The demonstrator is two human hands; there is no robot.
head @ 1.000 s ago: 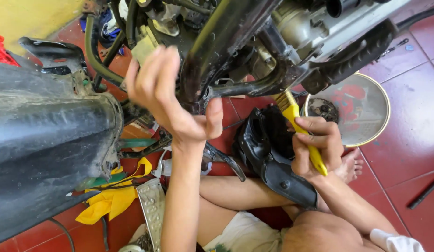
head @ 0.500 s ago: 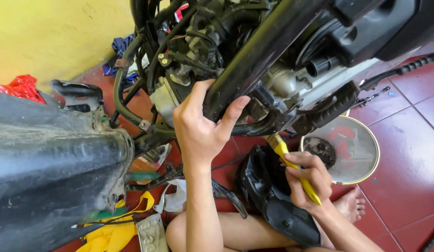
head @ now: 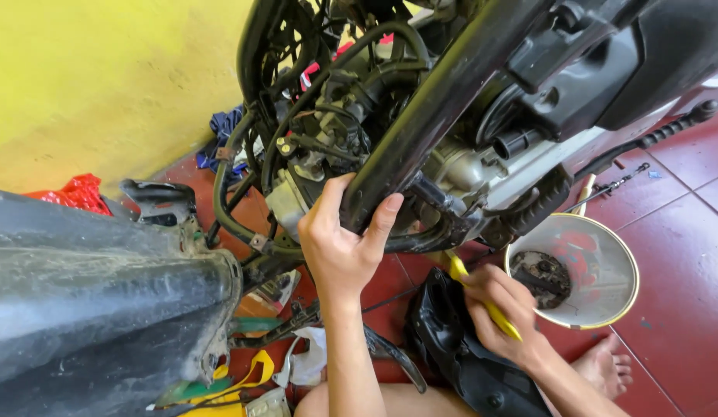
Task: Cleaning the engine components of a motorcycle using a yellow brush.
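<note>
Left hand (head: 343, 247) fingers wrapped around black motorcycle frame tube (head: 444, 100), right hand (head: 502, 313) gripping yellow-handled tool (head: 482, 297) beside metal bowl (head: 617, 309), hoses crowding above.

Frame tube (head: 444, 100) running diagonally from upper right down to centre, engine (head: 467, 166) and hoses (head: 312, 131) behind and left of it. Left hand (head: 345, 247) wrapped round tube's lower end. Right hand (head: 502, 313) lower right of that, below engine, gripping screwdriver (head: 482, 297). Bowl (head: 575, 270) on floor just right of right hand, small parts in it. Plastic cover (head: 459, 347) under right hand. Fender (head: 96, 293) far left. Wall (head: 104, 85) behind, upper left. Bare foot (head: 606, 367) below bowl.
</note>
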